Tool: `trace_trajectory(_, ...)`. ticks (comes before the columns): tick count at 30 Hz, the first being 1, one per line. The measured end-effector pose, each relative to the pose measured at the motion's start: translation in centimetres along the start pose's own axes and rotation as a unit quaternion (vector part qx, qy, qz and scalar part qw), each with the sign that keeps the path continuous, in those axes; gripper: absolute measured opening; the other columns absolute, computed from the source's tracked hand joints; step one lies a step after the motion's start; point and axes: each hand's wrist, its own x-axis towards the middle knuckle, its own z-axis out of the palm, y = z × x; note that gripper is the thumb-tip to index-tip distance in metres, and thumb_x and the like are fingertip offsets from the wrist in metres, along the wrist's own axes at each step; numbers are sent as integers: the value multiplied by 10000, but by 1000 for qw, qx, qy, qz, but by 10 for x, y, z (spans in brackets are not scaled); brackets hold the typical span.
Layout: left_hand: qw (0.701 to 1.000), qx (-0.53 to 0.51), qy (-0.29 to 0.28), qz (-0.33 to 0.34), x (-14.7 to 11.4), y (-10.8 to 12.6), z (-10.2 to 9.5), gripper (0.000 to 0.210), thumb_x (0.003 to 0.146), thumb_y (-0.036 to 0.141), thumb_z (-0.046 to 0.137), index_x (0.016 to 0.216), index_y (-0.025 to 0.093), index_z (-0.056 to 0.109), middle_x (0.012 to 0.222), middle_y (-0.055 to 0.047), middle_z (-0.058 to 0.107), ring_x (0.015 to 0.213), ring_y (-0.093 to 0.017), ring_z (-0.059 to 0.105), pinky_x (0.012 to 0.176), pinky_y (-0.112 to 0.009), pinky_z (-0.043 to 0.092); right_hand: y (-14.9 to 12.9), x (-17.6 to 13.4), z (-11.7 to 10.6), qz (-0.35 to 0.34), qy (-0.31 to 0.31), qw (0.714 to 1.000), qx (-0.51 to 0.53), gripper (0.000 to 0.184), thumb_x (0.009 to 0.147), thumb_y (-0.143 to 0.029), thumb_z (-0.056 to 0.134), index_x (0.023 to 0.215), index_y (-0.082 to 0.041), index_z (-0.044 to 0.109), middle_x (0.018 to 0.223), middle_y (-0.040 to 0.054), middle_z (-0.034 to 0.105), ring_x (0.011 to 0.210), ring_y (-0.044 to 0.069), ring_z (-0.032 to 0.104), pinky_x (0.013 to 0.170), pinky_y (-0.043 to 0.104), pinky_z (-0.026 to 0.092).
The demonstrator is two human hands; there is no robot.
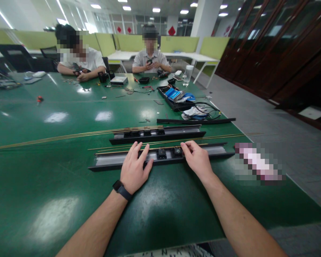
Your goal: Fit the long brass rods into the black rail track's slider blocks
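In front of me lies a long black channel (219, 150) with a silvery inside, and small black blocks (161, 154) sit in it. My left hand (135, 169) rests over the channel left of the blocks, fingers spread, gripping nothing. At the channel's far edge, the thumb and forefinger of my right hand (197, 159) pinch together on a thin brass-coloured rod (167, 147) running along that edge. My other right fingers are curled, and the exact grip is partly hidden.
Behind lies a second black channel (182, 134) with blocks and long brass-coloured rods (56, 136). A black strip (198, 121), a glove (195, 112) and a filled black tray (173, 101) lie farther back. Two people sit across the green table (69, 178); its edge runs along the right.
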Motion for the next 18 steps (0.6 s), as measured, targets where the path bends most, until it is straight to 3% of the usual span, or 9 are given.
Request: trace_trajectory(18, 1000, -1, -4, -2, 0, 0, 0, 578, 1028, 372, 587, 1573, 209, 477, 1572, -190, 513, 1561, -372, 389, 1218, -567, 453, 1, 1, 1, -3, -3, 1000, -17, 418, 1006, -597, 516, 850, -264, 716, 728, 12, 728, 679, 197, 671, 678, 304, 419)
